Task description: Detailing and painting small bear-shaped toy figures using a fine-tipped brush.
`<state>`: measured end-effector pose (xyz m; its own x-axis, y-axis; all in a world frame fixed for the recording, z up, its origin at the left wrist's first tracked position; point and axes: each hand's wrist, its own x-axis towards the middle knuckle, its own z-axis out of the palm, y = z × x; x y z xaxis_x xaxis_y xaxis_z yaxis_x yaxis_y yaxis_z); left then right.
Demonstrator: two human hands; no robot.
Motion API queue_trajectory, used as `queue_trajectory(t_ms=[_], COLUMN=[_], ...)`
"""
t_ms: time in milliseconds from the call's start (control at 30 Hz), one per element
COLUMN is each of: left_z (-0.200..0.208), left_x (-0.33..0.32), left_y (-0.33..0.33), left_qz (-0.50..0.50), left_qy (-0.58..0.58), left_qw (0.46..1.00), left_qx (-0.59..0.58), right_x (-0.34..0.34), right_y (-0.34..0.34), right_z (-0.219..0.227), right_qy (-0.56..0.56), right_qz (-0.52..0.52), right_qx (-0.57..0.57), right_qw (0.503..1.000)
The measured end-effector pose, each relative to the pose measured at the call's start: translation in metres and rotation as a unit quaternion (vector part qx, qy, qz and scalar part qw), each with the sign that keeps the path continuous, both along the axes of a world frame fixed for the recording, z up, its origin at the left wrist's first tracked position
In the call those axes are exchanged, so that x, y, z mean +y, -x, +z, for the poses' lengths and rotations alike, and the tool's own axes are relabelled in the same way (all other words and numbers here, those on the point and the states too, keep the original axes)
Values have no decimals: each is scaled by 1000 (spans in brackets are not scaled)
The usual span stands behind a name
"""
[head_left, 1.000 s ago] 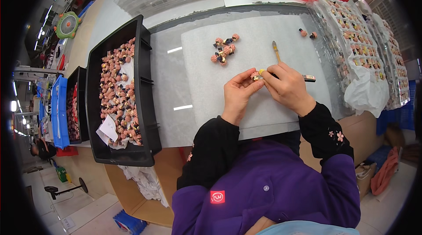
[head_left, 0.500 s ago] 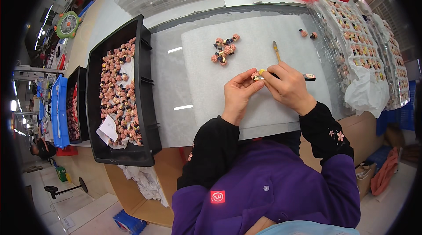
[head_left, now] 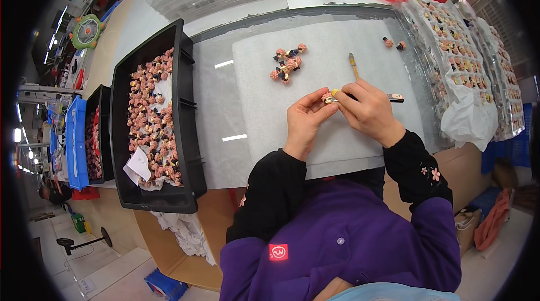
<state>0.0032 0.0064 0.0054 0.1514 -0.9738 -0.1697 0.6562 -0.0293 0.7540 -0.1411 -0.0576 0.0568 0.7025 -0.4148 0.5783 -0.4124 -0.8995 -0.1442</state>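
Note:
My left hand (head_left: 306,120) pinches a small pink figurine (head_left: 326,97) between thumb and fingers above a white foam mat (head_left: 292,104). My right hand (head_left: 368,108) grips a thin black tool (head_left: 394,98) with a yellow tip, its point touching the figurine. A small pile of pink and dark figurines (head_left: 287,62) lies on the mat beyond my hands. A wooden-handled brush (head_left: 353,64) rests just past my right hand.
A black tray (head_left: 183,132) full of pink figurines stands at my left, with a second tray (head_left: 97,132) and blue box beyond. Clear blister trays (head_left: 467,59) of figurines line the right. Two loose figurines (head_left: 394,44) lie at the mat's far right.

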Motion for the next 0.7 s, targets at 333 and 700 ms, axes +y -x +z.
queue_trajectory(t_ms=[333, 700], left_z=[0, 0], left_x=[0, 0], left_y=[0, 0], left_qz=[10, 21], left_qy=[1, 10], left_qw=[1000, 1000], left_qx=[-3, 0], right_x=[5, 9], right_y=[-3, -5], right_z=[-1, -1], right_qy=[4, -28], right_qz=[-26, -39], right_qx=[-3, -10], right_qw=[1000, 999])
